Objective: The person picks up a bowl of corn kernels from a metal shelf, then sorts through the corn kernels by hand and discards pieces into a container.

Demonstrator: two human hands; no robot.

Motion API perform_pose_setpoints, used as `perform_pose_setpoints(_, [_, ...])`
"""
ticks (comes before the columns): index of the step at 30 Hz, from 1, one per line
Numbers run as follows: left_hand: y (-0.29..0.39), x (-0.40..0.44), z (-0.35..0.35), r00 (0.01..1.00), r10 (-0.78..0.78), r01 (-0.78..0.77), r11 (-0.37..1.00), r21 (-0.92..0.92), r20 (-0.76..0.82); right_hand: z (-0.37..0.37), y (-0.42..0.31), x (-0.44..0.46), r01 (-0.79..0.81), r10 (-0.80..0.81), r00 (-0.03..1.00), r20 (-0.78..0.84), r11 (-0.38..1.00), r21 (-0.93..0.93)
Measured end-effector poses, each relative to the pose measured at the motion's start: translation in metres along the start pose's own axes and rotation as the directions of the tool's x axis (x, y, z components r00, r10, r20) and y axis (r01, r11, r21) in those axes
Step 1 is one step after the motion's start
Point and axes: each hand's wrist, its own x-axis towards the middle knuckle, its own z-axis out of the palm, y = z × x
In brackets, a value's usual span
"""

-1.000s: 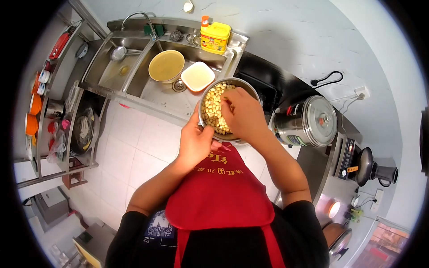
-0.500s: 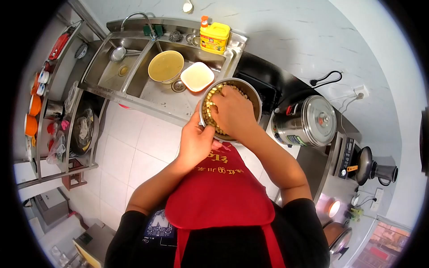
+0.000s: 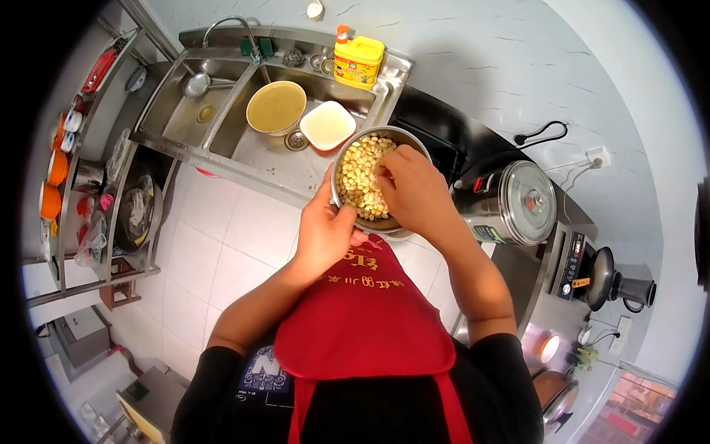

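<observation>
My left hand point(image 3: 327, 231) grips the near left rim of a round metal pot point(image 3: 414, 138), its thumb at the edge. Many pale yellow beans or kernels point(image 3: 362, 172) lie inside the pot. Over the pot's right side is my right hand point(image 3: 409, 183), with its fingers curled together at the beans; what they pinch, if anything, is hidden. Just left of the pot, a square white bowl with an orange outside point(image 3: 328, 126) stands in the sink point(image 3: 244, 152). Beside it a round bowl point(image 3: 276, 108) holds cloudy liquid.
A yellow jug point(image 3: 358, 62) stands on the sink's back edge, near the faucet point(image 3: 231, 20). In the left basin lies a strainer point(image 3: 197, 85). A large lidded steel pot point(image 3: 510, 201) is at the right, an induction cooker point(image 3: 572, 265) beyond it. Shelves point(image 3: 111, 277) stand left.
My right hand first moved left and deeper into the beans, then back right, uncovering more of them. My left hand has stayed on the rim.
</observation>
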Motion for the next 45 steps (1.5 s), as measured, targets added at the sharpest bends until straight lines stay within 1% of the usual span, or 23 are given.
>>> perform_pose_setpoints(1, [0.0, 0.001, -0.002, 1.0, -0.011, 0.011, 1.0, 0.005, 0.026, 0.001, 0.001, 0.0, 0.0, 0.0, 1.0, 0.0, 1.0, 0.0])
perform_pose_setpoints(3, [0.0, 0.002, -0.002, 0.998, -0.021, 0.02, 1.0, 0.012, 0.055, 0.007, 0.003, 0.002, 0.059, -0.059, 0.997, -0.053, 0.998, -0.004])
perform_pose_setpoints(7, [0.001, 0.0, 0.001, 0.997, -0.03, 0.028, 0.999, 0.039, 0.064, 0.025, -0.004, 0.009, 0.067, -0.068, 0.997, -0.033, 0.997, -0.047])
perform_pose_setpoints(9, [0.001, 0.001, 0.001, 0.997, -0.037, 0.035, 0.999, 0.037, 0.063, 0.033, -0.008, 0.013, 0.057, -0.053, 0.998, 0.027, 0.974, -0.219])
perform_pose_setpoints(16, [-0.002, -0.001, 0.003, 0.999, -0.023, 0.022, 0.999, 0.027, 0.044, 0.037, -0.007, 0.012, 0.079, -0.075, 0.997, 0.027, 0.967, -0.241])
perform_pose_setpoints(18, [-0.002, -0.002, 0.003, 0.999, -0.016, 0.016, 1.0, 0.003, 0.041, 0.029, -0.009, 0.009, 0.039, -0.045, 0.997, -0.07, 0.996, -0.081])
perform_pose_setpoints(19, [0.0, -0.002, 0.001, 0.999, -0.024, 0.023, 1.0, 0.02, 0.043, 0.025, -0.008, 0.008, 0.041, -0.047, 0.997, -0.067, 0.996, -0.08])
perform_pose_setpoints(21, [0.001, -0.001, 0.0, 0.999, -0.031, 0.03, 0.999, 0.037, 0.045, 0.012, -0.001, 0.008, 0.035, -0.007, 0.991, -0.134, 0.978, 0.205])
perform_pose_setpoints(22, [0.0, 0.0, -0.001, 0.999, -0.035, 0.034, 0.999, 0.022, 0.041, 0.006, 0.0, 0.006, 0.035, -0.007, 0.991, -0.132, 0.978, 0.204])
perform_pose_setpoints(24, [0.0, 0.0, -0.001, 0.998, -0.039, 0.039, 0.999, 0.009, 0.041, -0.004, 0.003, 0.002, -0.222, 0.258, 0.966, -0.019, 0.866, 0.449])
perform_pose_setpoints(25, [0.0, 0.0, 0.0, 0.999, -0.025, 0.024, 1.0, 0.007, 0.038, -0.003, 0.01, -0.001, -0.274, 0.31, 0.951, 0.016, 0.813, 0.514])
perform_pose_setpoints(26, [0.0, 0.0, 0.0, 0.999, -0.011, 0.011, 1.0, 0.005, 0.035, -0.002, 0.011, -0.001, -0.274, 0.311, 0.95, 0.015, 0.813, 0.514])
perform_pose_setpoints(28, [-0.001, 0.001, -0.001, 0.999, -0.022, 0.022, 1.0, 0.014, 0.05, -0.003, 0.013, -0.002, -0.158, 0.21, 0.976, -0.06, 0.869, 0.47])
perform_pose_setpoints(29, [-0.002, 0.002, -0.001, 0.998, -0.031, 0.03, 0.999, 0.021, 0.061, -0.001, 0.014, -0.001, -0.161, 0.215, 0.975, -0.065, 0.869, 0.468])
perform_pose_setpoints(30, [-0.002, 0.003, 0.001, 0.997, -0.029, 0.027, 0.999, 0.023, 0.066, 0.003, 0.016, 0.001, -0.026, 0.069, 0.99, -0.121, 0.947, 0.322])
perform_pose_setpoints(31, [-0.001, 0.003, 0.002, 0.998, -0.018, 0.017, 1.0, 0.014, 0.063, 0.007, 0.016, 0.003, 0.11, -0.085, 0.985, -0.151, 0.98, 0.163])
perform_pose_setpoints(32, [-0.001, 0.002, 0.003, 0.998, -0.01, 0.009, 1.0, 0.004, 0.059, 0.011, 0.015, 0.004, 0.107, -0.083, 0.985, -0.151, 0.981, 0.164])
perform_pose_setpoints(34, [-0.001, 0.001, 0.004, 0.998, -0.015, 0.015, 1.0, 0.015, 0.062, 0.017, 0.013, 0.006, 0.068, -0.068, 0.995, -0.069, 0.998, -0.013])
perform_pose_setpoints(35, [-0.001, 0.001, 0.004, 0.998, -0.021, 0.02, 1.0, 0.023, 0.064, 0.02, 0.013, 0.006, 0.067, -0.068, 0.995, -0.069, 0.998, -0.013])
perform_pose_setpoints(37, [-0.001, 0.001, 0.005, 0.998, -0.017, 0.016, 0.999, 0.028, 0.066, 0.023, 0.012, 0.008, 0.066, -0.061, 0.998, 0.029, 0.983, -0.171])
perform_pose_setpoints(38, [-0.002, 0.001, 0.005, 0.998, -0.014, 0.011, 0.999, 0.033, 0.066, 0.024, 0.01, 0.009, 0.068, -0.064, 0.998, 0.031, 0.983, -0.173])
perform_pose_setpoints(40, [-0.003, 0.0, 0.004, 0.998, -0.021, 0.018, 0.999, 0.051, 0.066, 0.026, 0.006, 0.01, 0.073, -0.055, 0.996, 0.076, 0.967, -0.244])
perform_pose_setpoints(45, [-0.003, 0.0, 0.003, 0.999, -0.025, 0.023, 0.999, 0.04, 0.047, 0.03, 0.001, 0.012, 0.094, -0.081, 0.995, 0.061, 0.959, -0.268])
